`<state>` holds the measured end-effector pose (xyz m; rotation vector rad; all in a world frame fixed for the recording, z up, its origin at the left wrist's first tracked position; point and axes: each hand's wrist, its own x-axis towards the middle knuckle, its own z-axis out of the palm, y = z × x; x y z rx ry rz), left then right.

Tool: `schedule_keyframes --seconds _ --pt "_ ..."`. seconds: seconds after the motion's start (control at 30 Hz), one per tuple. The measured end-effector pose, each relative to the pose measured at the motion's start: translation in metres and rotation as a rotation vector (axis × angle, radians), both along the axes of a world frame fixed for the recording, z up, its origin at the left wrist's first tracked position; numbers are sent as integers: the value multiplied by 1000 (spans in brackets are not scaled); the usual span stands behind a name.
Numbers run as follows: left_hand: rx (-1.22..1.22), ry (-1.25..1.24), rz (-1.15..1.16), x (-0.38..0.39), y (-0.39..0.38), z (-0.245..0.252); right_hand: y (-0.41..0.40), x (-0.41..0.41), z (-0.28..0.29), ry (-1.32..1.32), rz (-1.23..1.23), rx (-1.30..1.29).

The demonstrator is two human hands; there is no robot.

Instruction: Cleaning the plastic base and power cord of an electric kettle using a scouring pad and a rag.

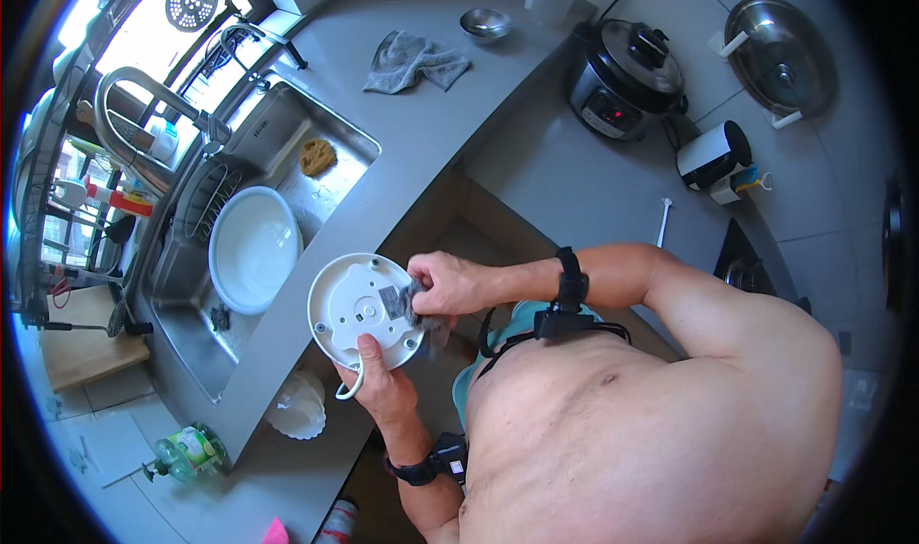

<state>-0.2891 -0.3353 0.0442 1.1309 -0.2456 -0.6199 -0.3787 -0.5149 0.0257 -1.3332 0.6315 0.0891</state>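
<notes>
Both hands are over the counter's front edge. My left hand (pixel 382 390) grips a round white plastic appliance base (pixel 355 307) by its lower rim, thumb on top. Its underside faces up, with small feet, screw holes and a label. A white cord (pixel 350 388) loops by that thumb. Pinched in my right hand (pixel 451 283) is a bunched grey cloth (pixel 412 303), pressed to the base's right rim beside the label; part of the cloth hangs below. The right fingers partly hide the cloth.
A steel sink (pixel 287 110) holds a white basin (pixel 255 250), a brown sponge (pixel 317 157) and a dark scouring pad (pixel 220 319). A grey towel (pixel 416 62) and metal ladle (pixel 486 24) lie on the counter. Right stands an electric pressure cooker (pixel 624 81); lower left, a green soap bottle (pixel 188 452).
</notes>
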Motion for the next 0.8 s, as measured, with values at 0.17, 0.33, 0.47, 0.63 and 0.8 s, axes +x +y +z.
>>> schedule_keyframes --seconds 0.17,0.33,0.47,0.63,0.8 --pt "44 -17 -39 0 1 0 -27 25 -11 -255 -77 -643" --pt "-12 -23 73 2 -2 -5 6 3 -12 -59 9 -449" --pt "58 -26 -33 4 4 -3 -18 15 -20 -209 -69 -631" --pt "46 28 -70 11 3 8 -30 25 -8 -413 -7 -742" --pt "25 108 -88 27 9 0 -27 29 -8 -346 -63 -674"
